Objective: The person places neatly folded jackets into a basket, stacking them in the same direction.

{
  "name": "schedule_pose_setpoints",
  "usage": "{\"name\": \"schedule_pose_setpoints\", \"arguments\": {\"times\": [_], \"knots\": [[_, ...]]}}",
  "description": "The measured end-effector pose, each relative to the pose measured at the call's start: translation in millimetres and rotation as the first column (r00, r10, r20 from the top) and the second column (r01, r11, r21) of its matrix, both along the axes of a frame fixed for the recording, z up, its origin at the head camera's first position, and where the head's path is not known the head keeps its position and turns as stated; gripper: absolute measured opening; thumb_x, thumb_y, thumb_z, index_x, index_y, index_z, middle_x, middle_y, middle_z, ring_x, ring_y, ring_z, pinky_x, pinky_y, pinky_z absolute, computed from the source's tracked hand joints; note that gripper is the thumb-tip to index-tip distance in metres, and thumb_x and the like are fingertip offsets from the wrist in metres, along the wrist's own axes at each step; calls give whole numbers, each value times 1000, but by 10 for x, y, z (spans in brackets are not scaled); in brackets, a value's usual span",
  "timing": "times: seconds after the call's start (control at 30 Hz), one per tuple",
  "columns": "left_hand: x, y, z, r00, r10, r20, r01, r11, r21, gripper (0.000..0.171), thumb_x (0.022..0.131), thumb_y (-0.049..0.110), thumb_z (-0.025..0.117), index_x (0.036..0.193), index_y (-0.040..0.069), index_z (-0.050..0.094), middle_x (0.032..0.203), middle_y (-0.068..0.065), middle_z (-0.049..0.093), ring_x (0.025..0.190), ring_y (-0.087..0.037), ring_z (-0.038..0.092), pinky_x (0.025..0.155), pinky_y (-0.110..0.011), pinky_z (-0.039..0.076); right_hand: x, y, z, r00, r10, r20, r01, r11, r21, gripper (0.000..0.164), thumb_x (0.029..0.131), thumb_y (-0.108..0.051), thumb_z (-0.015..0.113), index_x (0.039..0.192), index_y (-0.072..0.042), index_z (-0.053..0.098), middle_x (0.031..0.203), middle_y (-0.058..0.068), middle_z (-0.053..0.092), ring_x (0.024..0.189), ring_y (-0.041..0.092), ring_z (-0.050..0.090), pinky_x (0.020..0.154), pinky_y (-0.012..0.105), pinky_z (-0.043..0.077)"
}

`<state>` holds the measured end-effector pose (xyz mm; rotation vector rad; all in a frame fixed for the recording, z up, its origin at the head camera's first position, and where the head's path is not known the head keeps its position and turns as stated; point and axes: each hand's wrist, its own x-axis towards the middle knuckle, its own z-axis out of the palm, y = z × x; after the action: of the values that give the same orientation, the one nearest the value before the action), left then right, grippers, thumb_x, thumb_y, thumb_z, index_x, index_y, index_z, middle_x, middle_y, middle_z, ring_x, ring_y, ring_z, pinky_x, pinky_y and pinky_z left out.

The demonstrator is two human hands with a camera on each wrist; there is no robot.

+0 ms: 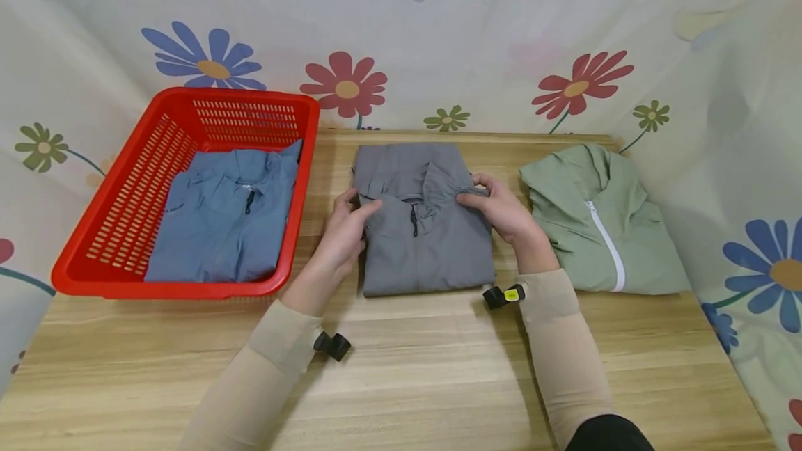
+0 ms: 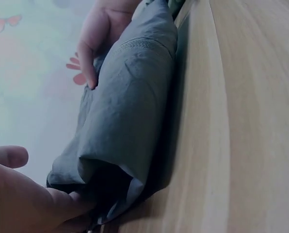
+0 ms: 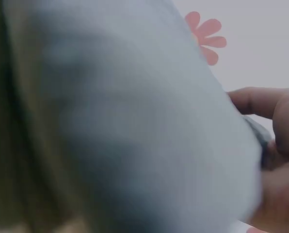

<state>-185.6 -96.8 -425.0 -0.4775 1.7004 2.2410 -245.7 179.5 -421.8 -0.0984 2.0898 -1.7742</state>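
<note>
A folded grey jacket (image 1: 432, 249) with a dark zip pull lies on the table, collar toward the back. At its left side, my left hand (image 1: 341, 235) holds the edge near the shoulder, thumb over the top. My right hand (image 1: 501, 207) grips the cloth by the collar on the right, thumb on top and fingers behind. In the left wrist view, the fingers of the left hand (image 2: 33, 204) reach under the jacket's open fold (image 2: 120, 107). Pale blurred cloth (image 3: 149, 116) fills much of the right wrist view, beside the right hand (image 3: 285, 145).
To the left stands a red plastic basket (image 1: 294, 228) with a folded blue jacket (image 1: 219, 228) inside. A folded green jacket (image 1: 601, 221) with a white zip lies at the right. The wooden table (image 1: 426, 367) meets a flowered cloth backdrop (image 1: 451, 40) at its back edge.
</note>
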Motion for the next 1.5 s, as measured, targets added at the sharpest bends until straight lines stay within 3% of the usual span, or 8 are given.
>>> {"name": "schedule_pose_setpoints", "arguments": {"times": [0.3, 0.57, 0.73, 0.9, 1.03, 1.2, 1.33, 1.5], "knots": [[-18, -5, 5, 1000, -15, 22, 15, 1000, 27, 84, 103, 24, 60, 165, 10, 5, 171, -8, 0, 155, -26, 2, 121, -58, 7, -37, 161, 0, 991, 123, 55, -120, 991, -55, 28, 102, -2, 48, 128, 1, 40, 125, 18, 49, 99, 22, 61, 78, 35, 55], [-38, -17, -5, 997, 2, 77, -3, 1000, 23, 79, 102, 26, 60, 163, 12, 13, 166, -13, 13, 151, -31, 12, 118, -64, 12, -85, 193, -71, 991, 124, 48, -127, 991, 51, 35, 99, 1, 49, 132, 6, 41, 111, 18, 60, 93, 22, 61, 77, 32, 53], [-37, -21, 21, 997, -13, 71, 4, 992, 130, 73, 106, 25, 52, 163, 5, 11, 167, -11, 12, 152, -31, 13, 119, -63, 9, -86, 198, -54, 990, 127, 52, -134, 981, 141, 47, 101, -5, 49, 144, 7, 32, 126, 26, 53, 106, 28, 57, 82, 33, 51], [-52, -18, -2, 995, -76, 58, 64, 980, 191, 64, 108, 18, 47, 160, -2, 15, 164, -14, 24, 149, -30, 25, 120, -53, 19, -91, 215, -57, 988, 135, 77, -147, 974, 174, 56, 103, -6, 49, 151, 11, 25, 139, 30, 46, 122, 32, 50, 88, 33, 51], [-62, -15, -42, 992, -114, 53, 105, 985, 139, 66, 108, 17, 49, 160, -3, 12, 161, -19, 26, 147, -31, 28, 120, -53, 23, -110, 235, -81, 987, 131, 89, -147, 969, 197, 60, 103, -6, 51, 153, 13, 24, 143, 31, 45, 124, 31, 48, 87, 30, 51], [-59, -26, -68, 994, -104, 38, 99, 990, 104, 60, 107, 14, 50, 157, -3, 21, 152, -20, 36, 136, -31, 39, 115, -52, 31, -111, 254, -114, 988, 138, 71, -151, 962, 227, 66, 102, -8, 55, 155, 14, 23, 148, 32, 45, 124, 28, 51, 85, 26, 51], [-51, -38, -84, 993, -119, 21, 117, 990, 81, 54, 107, 11, 50, 154, -4, 28, 143, -17, 43, 125, -29, 46, 110, -50, 37, -105, 262, -167, 988, 142, 58, -152, 962, 226, 63, 102, -8, 57, 154, 14, 29, 145, 30, 50, 117, 24, 56, 82, 24, 52], [-45, -41, -106, 991, -129, 30, 127, 990, 59, 56, 107, 11, 52, 155, -4, 28, 144, -18, 43, 124, -29, 46, 110, -51, 38, -89, 265, -213, 989, 144, 43, -150, 966, 212, 57, 102, -7, 57, 152, 11, 35, 141, 29, 53, 112, 23, 58, 82, 25, 52]]}}
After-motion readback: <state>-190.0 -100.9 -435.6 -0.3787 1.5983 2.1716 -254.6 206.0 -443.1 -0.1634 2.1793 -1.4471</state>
